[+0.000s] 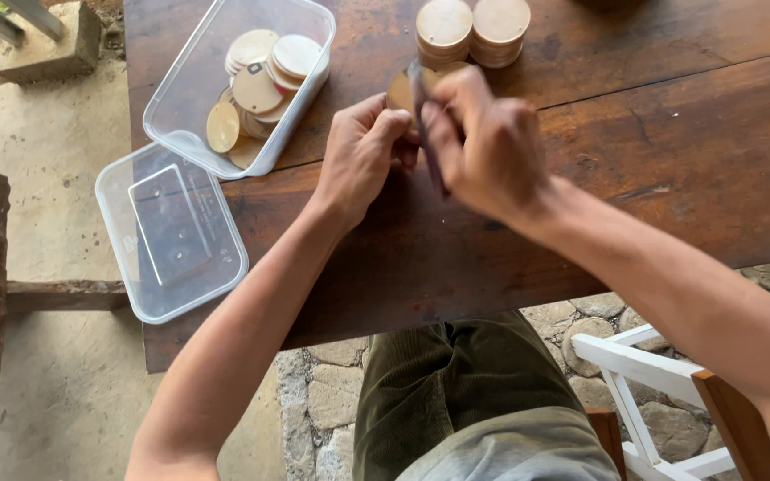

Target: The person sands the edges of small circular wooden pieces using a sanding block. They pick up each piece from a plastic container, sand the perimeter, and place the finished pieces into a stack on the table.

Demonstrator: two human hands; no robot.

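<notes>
Both hands are busy over a dark wooden table. The left hand is curled shut, pinching a round wooden disc up on its edge just above the tabletop. The right hand is closed around a thin dark tool, looks like a pen or blade, and its tip is right at the disc. Just behind sit two stacks of wooden discs. Off to the left, a clear plastic container holds more discs, and its lid hangs over the table edge.
</notes>
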